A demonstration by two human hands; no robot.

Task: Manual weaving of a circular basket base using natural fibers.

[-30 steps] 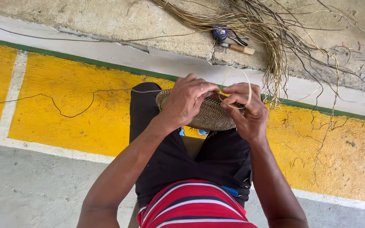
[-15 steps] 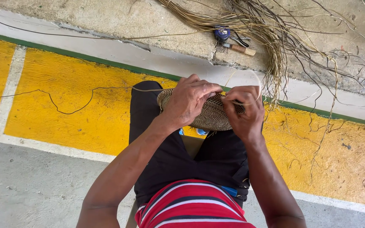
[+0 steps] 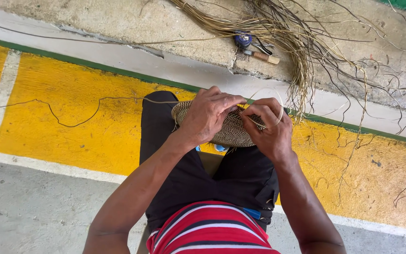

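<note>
A round woven disc of tan and dark fibre (image 3: 233, 131) rests over my knees, which are in black trousers. My left hand (image 3: 207, 115) lies across the disc's top and grips it by its far rim. My right hand (image 3: 269, 129) pinches a thin pale fibre strand (image 3: 276, 101) at the disc's right edge; the strand loops up over my fingers. A long thin strand (image 3: 71, 120) trails from the disc to the left over the yellow floor.
A bundle of dry grass fibres (image 3: 287, 42) spreads over the concrete ledge ahead and hangs down to the right. A wooden-handled tool (image 3: 261, 56) and a small blue round object (image 3: 243, 38) lie in it. Yellow painted floor (image 3: 62, 94) with white and green lines surrounds my legs.
My right hand has shifted slightly along the disc's right edge, and the pale loop over its fingers has changed shape. My left hand stays on the disc.
</note>
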